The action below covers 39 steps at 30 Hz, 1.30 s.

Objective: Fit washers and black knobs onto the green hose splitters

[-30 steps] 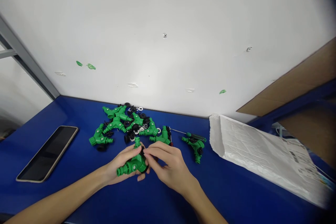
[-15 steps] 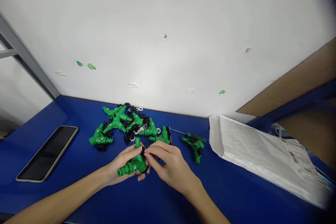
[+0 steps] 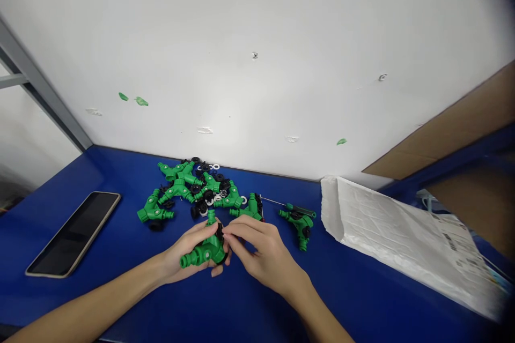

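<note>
My left hand (image 3: 183, 257) is wrapped round a green plastic hose splitter (image 3: 204, 249), holding it just above the blue table (image 3: 120, 300). My right hand (image 3: 257, 252) is closed in a pinch on a small black part at the splitter's right side. Just behind my hands lies a pile of similar green splitters (image 3: 189, 187) mixed with black knobs and white rings. Another green splitter (image 3: 301, 222) lies alone to the right of the pile.
A black phone (image 3: 72, 233) lies face up at the left. A screwdriver (image 3: 287, 205) lies behind the lone splitter. A white woven bag (image 3: 402, 236) covers the right of the table, with cardboard (image 3: 450, 123) leaning behind it. A white wall rises at the back.
My right hand's fingers have shifted slightly on the splitter's black part. The left hand and the splitter stay in place.
</note>
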Tool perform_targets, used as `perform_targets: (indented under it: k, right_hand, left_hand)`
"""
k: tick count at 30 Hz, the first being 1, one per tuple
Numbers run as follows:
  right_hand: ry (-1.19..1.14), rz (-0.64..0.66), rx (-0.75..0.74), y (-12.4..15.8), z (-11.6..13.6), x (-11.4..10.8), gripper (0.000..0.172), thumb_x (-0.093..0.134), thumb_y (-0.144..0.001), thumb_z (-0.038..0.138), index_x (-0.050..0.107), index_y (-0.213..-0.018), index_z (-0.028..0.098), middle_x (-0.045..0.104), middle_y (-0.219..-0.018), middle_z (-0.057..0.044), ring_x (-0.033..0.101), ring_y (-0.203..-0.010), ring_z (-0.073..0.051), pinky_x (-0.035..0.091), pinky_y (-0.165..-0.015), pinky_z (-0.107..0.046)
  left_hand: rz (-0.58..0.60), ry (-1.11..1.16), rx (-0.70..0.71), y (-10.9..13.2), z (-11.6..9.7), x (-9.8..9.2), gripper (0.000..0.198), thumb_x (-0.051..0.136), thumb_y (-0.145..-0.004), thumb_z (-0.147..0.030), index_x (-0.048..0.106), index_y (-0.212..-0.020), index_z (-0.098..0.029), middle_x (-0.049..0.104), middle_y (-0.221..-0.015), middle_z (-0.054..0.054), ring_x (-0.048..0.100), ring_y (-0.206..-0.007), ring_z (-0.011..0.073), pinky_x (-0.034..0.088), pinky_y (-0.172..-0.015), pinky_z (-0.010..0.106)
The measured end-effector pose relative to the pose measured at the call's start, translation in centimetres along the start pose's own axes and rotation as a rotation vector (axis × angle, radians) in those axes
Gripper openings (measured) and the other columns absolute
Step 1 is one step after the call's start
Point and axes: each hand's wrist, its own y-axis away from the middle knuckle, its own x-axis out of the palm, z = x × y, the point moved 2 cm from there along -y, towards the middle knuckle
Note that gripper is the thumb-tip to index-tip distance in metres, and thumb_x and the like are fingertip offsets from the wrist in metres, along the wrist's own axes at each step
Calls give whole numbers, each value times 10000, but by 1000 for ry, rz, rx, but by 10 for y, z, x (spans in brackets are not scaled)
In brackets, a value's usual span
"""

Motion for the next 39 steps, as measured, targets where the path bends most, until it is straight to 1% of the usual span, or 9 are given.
perform_targets:
  k: [9,11,14,20,25,29,33,36,39]
  right_hand:
    - [152,25,68,0,-6,11,154,468,-968,195,612,-919,170,618,-754,-42,583,-680,-152,493,-634,-270]
    - [127,12,79,1,-7,10,110,524,-947,224,612,-982,168,615,-779,-44,585,-692,-154,497,-635,-269]
    - [41,-8,46,2,-6,6,148,527,-936,178,604,-1061,172,629,-854,-58,602,-729,-145,508,-658,-256]
    - [71,-29,44,1,-5,9,143,480,-935,159,609,-874,172,606,-745,-36,566,-631,-129,481,-589,-243]
    - [57,15,48,2,-5,7,137,503,-935,191,615,-1011,175,628,-817,-54,591,-703,-144,499,-636,-254]
    - [35,-4,26,1,-4,8,166,462,-943,147,626,-923,169,641,-800,-59,592,-676,-139,491,-625,-252]
    - [73,1,66,0,-3,8,139,498,-941,201,621,-883,173,629,-748,-38,581,-644,-135,464,-594,-243]
    - [136,-40,175,4,-8,-7,152,507,-940,265,614,-875,178,625,-734,-28,575,-619,-132,445,-578,-240]
    - [383,-98,438,19,-23,-29,212,526,-920,333,579,-777,186,600,-675,-21,559,-582,-154,412,-551,-262]
  left_hand:
    - [-27,-11,3,-2,2,-5,245,501,-936,-355,602,-869,-142,622,-742,66,631,-706,208,439,-522,283]
    - [-19,-16,0,-2,2,-4,250,500,-936,-363,610,-901,-140,626,-754,69,631,-709,207,440,-525,285]
    - [-7,-10,-3,-1,1,-2,246,505,-934,-361,613,-906,-142,620,-751,64,631,-714,209,437,-524,280]
    - [-24,-18,-2,-1,1,-2,231,523,-926,-357,605,-879,-147,627,-743,62,628,-703,202,443,-534,285]
    - [-24,-20,-6,-1,1,-2,242,541,-914,-378,611,-897,-147,628,-752,63,632,-702,206,445,-530,287]
    - [-22,-15,0,0,2,-2,244,543,-911,-376,606,-861,-146,621,-742,64,628,-699,207,439,-524,285]
    - [-20,-24,-5,0,1,-1,234,533,-917,-368,604,-884,-148,613,-744,65,620,-705,209,437,-530,287]
    - [-1,-24,10,0,-2,1,241,501,-931,-347,599,-850,-143,595,-768,69,611,-714,210,420,-515,278]
    - [7,-19,22,0,-5,4,260,469,-945,-330,598,-824,-140,574,-786,70,597,-717,206,405,-500,270]
